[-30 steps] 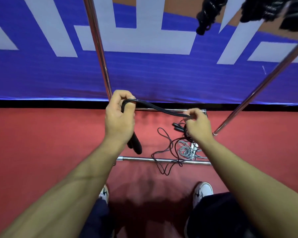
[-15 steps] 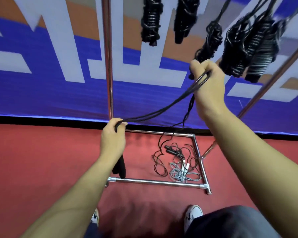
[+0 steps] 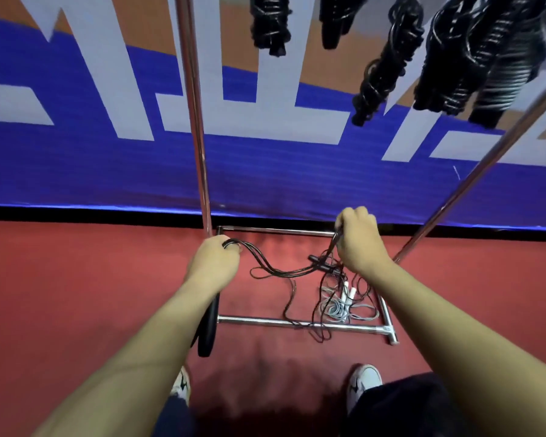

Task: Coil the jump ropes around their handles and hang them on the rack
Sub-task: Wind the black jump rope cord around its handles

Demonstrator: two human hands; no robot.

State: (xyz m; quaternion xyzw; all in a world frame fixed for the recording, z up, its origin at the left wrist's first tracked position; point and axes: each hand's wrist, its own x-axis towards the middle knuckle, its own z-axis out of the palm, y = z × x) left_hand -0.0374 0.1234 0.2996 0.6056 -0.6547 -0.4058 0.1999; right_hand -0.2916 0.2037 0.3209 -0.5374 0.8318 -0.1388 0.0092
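Note:
My left hand (image 3: 213,266) grips the black handles (image 3: 207,332) of a jump rope, which hang down below my wrist. Several strands of its black cord (image 3: 275,269) sag from that fist across to my right hand (image 3: 358,239), which pinches them in a closed fist. Both hands are held low in front of the chrome rack (image 3: 193,121). Several coiled black ropes (image 3: 388,61) hang from the rack's top at the upper right.
On the red floor inside the rack's base frame (image 3: 297,323) lies a tangle of loose ropes, black and grey (image 3: 338,307), with white handles. A blue and white banner runs behind. My two shoes (image 3: 363,383) stand just short of the frame.
My right hand, raised high near the hanging ropes half a second ago, has come down to the level of my left hand. The cord between them has gone from taut to slack.

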